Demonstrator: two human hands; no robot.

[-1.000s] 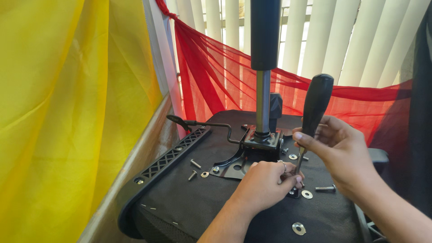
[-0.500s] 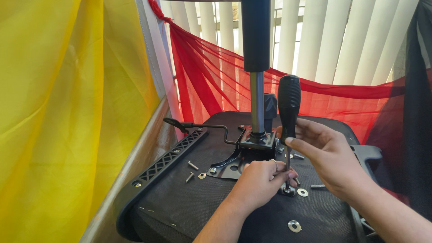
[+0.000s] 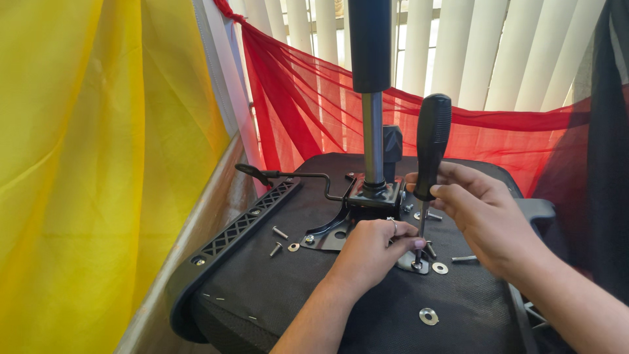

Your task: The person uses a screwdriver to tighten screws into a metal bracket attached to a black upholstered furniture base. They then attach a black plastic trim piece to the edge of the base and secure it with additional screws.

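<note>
Fingertips [image 3: 414, 244] of our left hand [image 3: 370, 252] are pinched down at the foot of the screwdriver [image 3: 429, 164], steadying its tip on a screw we can barely see under them. Our right hand [image 3: 485, 216] is curled round the lower end of the black handle, holding the tool upright, just above and to the right of those fingertips.

Right beneath the tip sits the corner of the metal mounting plate [image 3: 327, 236] on the upturned chair seat [image 3: 282, 288], and that corner looks like the one we're on now. We'd judge this fixing as under way, not finished: we can't tell how far the screw is seated.

Plenty is loose around us. Just right of the fingertips lies a washer [image 3: 440, 267], with a screw [image 3: 464, 258] beyond it; nearer us, another washer [image 3: 428, 316]. Off to the left, two screws [image 3: 278, 240] and a small washer [image 3: 293, 247] lie beside the plate's far corner, so that side appears undone.

Behind the fingers, the gas cylinder [image 3: 372, 137] stands up from the plate, the lever [image 3: 288, 175] reaching left. Yellow cloth [image 3: 78, 164] and red cloth [image 3: 308, 111] hang beyond.
</note>
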